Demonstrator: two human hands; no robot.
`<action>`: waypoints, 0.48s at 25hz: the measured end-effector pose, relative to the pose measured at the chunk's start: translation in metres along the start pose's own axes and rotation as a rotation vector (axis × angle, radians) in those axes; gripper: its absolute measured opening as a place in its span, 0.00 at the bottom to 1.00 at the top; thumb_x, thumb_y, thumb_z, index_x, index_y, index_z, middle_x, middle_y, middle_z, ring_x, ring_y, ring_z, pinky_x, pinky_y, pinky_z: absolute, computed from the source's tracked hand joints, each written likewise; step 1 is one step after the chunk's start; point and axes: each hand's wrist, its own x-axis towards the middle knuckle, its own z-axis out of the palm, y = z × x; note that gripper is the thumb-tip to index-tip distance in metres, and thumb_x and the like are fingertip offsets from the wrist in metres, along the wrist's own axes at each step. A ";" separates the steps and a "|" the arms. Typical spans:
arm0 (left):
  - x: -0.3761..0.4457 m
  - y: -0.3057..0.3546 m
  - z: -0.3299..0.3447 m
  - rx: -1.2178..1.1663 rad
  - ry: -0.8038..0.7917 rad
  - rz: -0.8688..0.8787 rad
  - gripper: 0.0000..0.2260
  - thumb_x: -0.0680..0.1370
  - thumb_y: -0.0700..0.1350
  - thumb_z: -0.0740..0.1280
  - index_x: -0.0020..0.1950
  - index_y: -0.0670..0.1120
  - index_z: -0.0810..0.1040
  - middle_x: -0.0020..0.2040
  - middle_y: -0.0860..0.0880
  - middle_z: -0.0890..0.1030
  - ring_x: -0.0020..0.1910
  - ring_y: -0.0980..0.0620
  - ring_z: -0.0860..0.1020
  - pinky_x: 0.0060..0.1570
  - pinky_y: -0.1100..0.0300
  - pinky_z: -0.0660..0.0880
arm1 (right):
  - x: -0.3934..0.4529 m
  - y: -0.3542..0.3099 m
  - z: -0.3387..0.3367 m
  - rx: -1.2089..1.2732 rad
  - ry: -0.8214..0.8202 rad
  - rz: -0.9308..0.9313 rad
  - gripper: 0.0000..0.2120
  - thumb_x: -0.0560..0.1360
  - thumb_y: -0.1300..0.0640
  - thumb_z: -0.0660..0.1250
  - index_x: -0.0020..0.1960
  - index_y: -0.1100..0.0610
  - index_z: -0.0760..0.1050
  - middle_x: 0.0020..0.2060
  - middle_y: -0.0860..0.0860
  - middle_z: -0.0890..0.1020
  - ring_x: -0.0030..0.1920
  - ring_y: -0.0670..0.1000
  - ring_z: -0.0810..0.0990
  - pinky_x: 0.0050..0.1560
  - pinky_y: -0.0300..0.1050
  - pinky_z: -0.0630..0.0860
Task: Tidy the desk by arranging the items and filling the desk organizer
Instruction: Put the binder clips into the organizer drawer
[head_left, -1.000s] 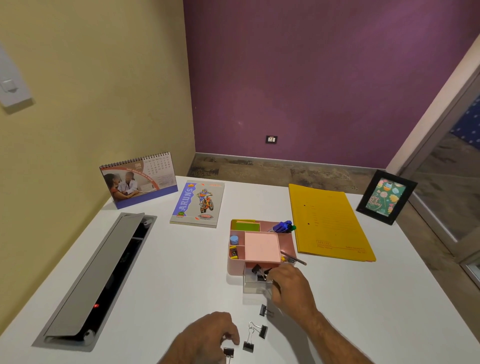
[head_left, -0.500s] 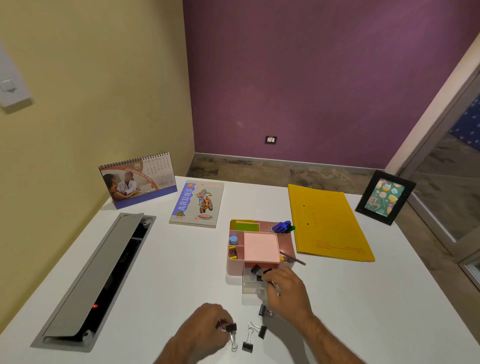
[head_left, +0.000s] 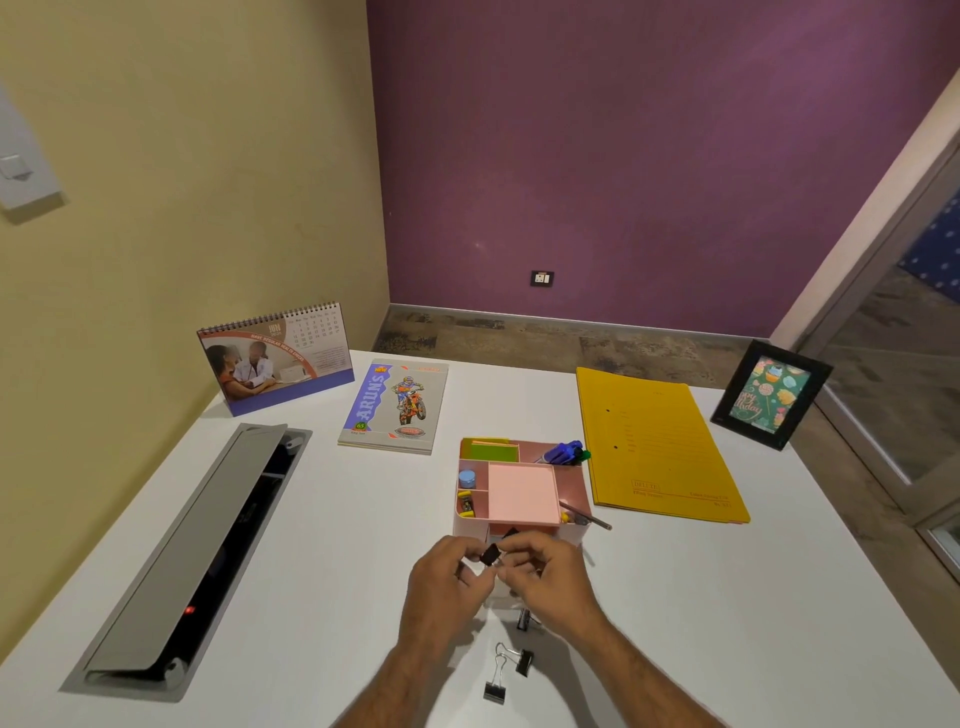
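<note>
1. Pink desk organizer (head_left: 522, 491) mid-counter, upright; compartments w/ green notes, blue pens, sm. bits.
2. Black binder clip (head_left: 490, 555) pinched betw. both hands, just in front of organizer, prob. over its open drawer.
3. Loose binder clips (head_left: 511, 670) on counter, near edge, 2 touching.

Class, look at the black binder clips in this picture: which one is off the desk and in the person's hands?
The binder clip pinched between the left hand and right hand, before the pink organizer. The other clips lie loose on the white desk, nearer the person.
</note>
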 end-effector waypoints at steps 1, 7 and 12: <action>0.001 0.003 0.001 -0.019 -0.005 -0.030 0.10 0.70 0.45 0.78 0.47 0.53 0.81 0.44 0.59 0.81 0.33 0.56 0.79 0.35 0.62 0.79 | 0.001 0.001 -0.002 -0.021 0.026 0.000 0.15 0.67 0.66 0.74 0.43 0.47 0.83 0.36 0.48 0.85 0.39 0.48 0.83 0.43 0.45 0.83; -0.012 0.001 0.006 0.156 -0.251 -0.131 0.09 0.72 0.48 0.73 0.46 0.56 0.75 0.44 0.59 0.77 0.42 0.57 0.78 0.43 0.60 0.80 | 0.012 0.001 -0.024 -0.628 0.070 -0.161 0.07 0.72 0.60 0.70 0.47 0.52 0.84 0.44 0.46 0.85 0.44 0.44 0.81 0.49 0.37 0.78; -0.028 -0.002 0.017 0.616 -0.653 0.290 0.11 0.75 0.48 0.65 0.55 0.51 0.81 0.59 0.54 0.77 0.59 0.51 0.72 0.51 0.56 0.69 | 0.019 -0.001 -0.019 -0.976 -0.129 -0.184 0.13 0.74 0.58 0.67 0.58 0.55 0.80 0.55 0.51 0.82 0.55 0.50 0.76 0.60 0.41 0.73</action>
